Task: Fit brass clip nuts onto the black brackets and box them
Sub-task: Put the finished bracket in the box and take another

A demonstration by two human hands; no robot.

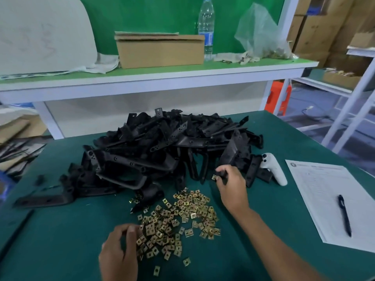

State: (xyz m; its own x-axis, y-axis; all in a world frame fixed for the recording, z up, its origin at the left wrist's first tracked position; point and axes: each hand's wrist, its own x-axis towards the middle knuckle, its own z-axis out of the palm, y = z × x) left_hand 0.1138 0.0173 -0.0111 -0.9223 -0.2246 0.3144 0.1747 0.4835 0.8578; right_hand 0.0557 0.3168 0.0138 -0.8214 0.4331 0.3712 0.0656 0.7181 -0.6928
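A green-covered worktable point(60, 240) carries a large heap of black brackets point(162, 142), piled near its far edge below a shelf point(142, 76) bearing a cardboard box point(160, 50), a water bottle point(206, 27) and a plastic bag point(261, 31). A printed sheet point(328, 199) with a pen point(344, 216) lies to the right, a white controller point(274, 169) beside the heap. The right hand point(231, 187), forearm stretched forward, grips a black bracket point(222, 175) at the heap's near edge, a brass clip nut point(214, 177) at its fingertips. The left hand point(119, 252), fingers curled, pinches at the scattered brass clip nuts point(182, 216) in front of the heap.
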